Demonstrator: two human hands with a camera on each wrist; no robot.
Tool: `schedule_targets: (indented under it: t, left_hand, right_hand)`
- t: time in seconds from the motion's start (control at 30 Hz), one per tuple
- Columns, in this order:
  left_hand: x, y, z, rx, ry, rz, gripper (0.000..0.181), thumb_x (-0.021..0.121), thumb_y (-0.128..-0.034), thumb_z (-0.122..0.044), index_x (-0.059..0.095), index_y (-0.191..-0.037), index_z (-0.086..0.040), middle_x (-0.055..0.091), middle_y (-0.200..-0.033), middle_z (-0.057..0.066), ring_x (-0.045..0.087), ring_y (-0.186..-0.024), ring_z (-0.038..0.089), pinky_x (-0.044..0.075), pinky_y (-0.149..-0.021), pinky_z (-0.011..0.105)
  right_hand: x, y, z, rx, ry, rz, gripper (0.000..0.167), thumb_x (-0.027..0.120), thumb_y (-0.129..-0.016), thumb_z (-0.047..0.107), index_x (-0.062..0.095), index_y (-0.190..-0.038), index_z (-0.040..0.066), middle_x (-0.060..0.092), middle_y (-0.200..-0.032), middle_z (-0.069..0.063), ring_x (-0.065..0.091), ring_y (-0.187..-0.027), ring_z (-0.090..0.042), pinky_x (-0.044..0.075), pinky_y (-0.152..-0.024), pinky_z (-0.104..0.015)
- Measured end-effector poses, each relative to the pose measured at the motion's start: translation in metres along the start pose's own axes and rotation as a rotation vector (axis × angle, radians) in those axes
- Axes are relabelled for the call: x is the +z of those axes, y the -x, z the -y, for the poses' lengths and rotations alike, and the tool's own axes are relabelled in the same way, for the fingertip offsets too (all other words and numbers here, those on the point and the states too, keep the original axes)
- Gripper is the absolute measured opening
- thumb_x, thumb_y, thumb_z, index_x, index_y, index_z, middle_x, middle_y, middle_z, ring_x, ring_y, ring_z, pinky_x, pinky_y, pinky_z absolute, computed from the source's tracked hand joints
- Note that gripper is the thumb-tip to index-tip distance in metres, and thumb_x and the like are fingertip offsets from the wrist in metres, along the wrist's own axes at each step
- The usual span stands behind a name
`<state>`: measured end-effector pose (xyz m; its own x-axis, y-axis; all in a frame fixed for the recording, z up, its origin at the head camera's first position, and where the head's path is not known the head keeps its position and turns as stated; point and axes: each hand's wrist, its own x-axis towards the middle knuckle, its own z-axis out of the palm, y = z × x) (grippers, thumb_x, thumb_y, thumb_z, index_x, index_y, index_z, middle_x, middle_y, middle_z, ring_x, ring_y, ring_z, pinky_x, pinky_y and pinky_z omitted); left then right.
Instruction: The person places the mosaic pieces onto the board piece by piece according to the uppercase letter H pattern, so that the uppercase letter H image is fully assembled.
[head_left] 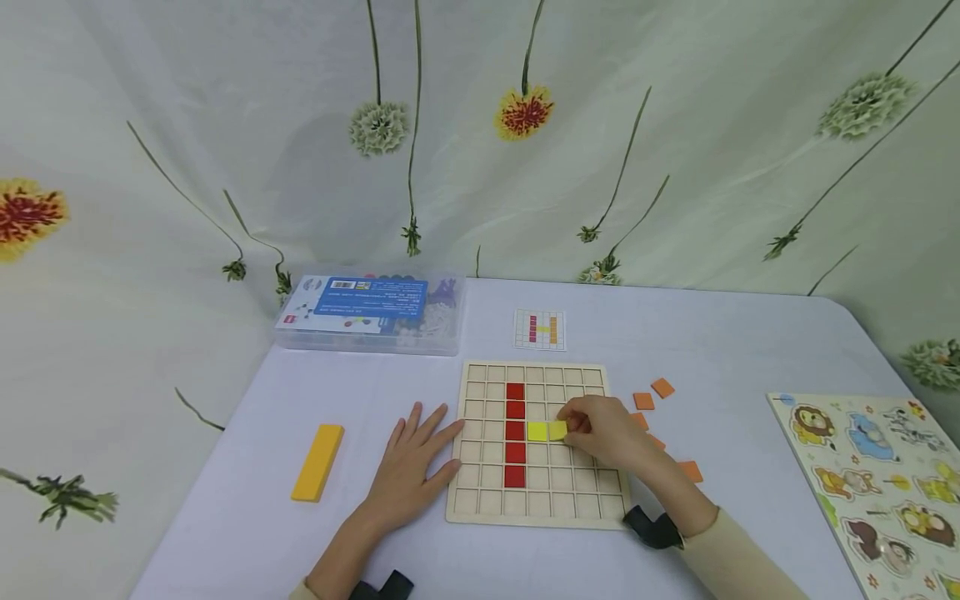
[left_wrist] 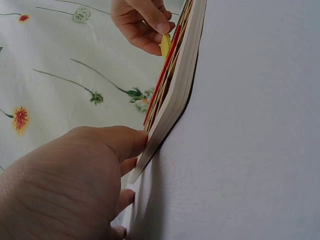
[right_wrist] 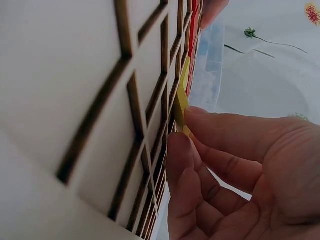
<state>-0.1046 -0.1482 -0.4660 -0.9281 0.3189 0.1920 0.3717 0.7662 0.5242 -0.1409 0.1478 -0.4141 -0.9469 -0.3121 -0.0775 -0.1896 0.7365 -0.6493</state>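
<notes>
A wooden grid board (head_left: 491,503) lies on the table with a column of red square tiles (head_left: 515,431) in it. Right of the middle red tile sits one yellow tile (head_left: 537,431). My right hand (head_left: 606,431) pinches a second yellow tile (right_wrist: 181,102) between thumb and fingers, tilted over the neighbouring cell. My left hand (head_left: 412,467) lies with its fingers spread at the board's left edge. In the left wrist view, the left thumb (left_wrist: 132,142) touches that edge.
Several orange tiles (head_left: 643,401) lie right of the board. A pattern card (head_left: 540,330) is behind it. A clear plastic box (head_left: 371,310) stands at the back left, a yellow-orange bar (head_left: 318,463) at the left. An animal puzzle board (head_left: 873,483) lies far right.
</notes>
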Motion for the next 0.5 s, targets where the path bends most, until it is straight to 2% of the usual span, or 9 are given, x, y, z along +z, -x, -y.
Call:
schedule_targets:
  t: [0.17,0.3,0.5]
  left_hand:
    - [0.001,0.0,0.0,-0.007,0.0,0.004,0.051,0.063,-0.0903,-0.029,0.056,-0.139,-0.016,0.041,-0.154,0.012,0.016,-0.149,0.042,0.011,-0.118,0.062]
    - [0.001,0.0,0.0,-0.01,0.006,0.006,0.05,0.063,-0.0905,-0.028,0.056,-0.139,-0.016,0.041,-0.154,0.012,0.016,-0.149,0.042,0.011,-0.118,0.062]
    - [0.0,0.0,0.0,-0.008,0.006,0.0,0.05,0.064,-0.0903,-0.028,0.056,-0.139,-0.016,0.041,-0.154,0.013,0.016,-0.149,0.042,0.011,-0.117,0.062]
  right_hand:
    - [0.0,0.001,0.001,-0.007,0.003,0.002,0.018,0.073,-0.08,-0.001,0.07,-0.097,0.003,0.057,-0.076,0.003,0.052,-0.069,-0.009,0.045,-0.062,-0.019]
    - [-0.009,0.008,0.002,-0.027,-0.014,-0.016,0.02,0.072,-0.081,0.0,0.07,-0.101,0.002,0.061,-0.08,0.002,0.054,-0.072,-0.01,0.047,-0.065,-0.02]
    - [-0.032,0.031,-0.005,-0.094,-0.053,-0.122,0.029,0.072,-0.083,0.003,0.069,-0.112,0.003,0.066,-0.095,-0.005,0.061,-0.082,-0.012,0.052,-0.07,-0.024]
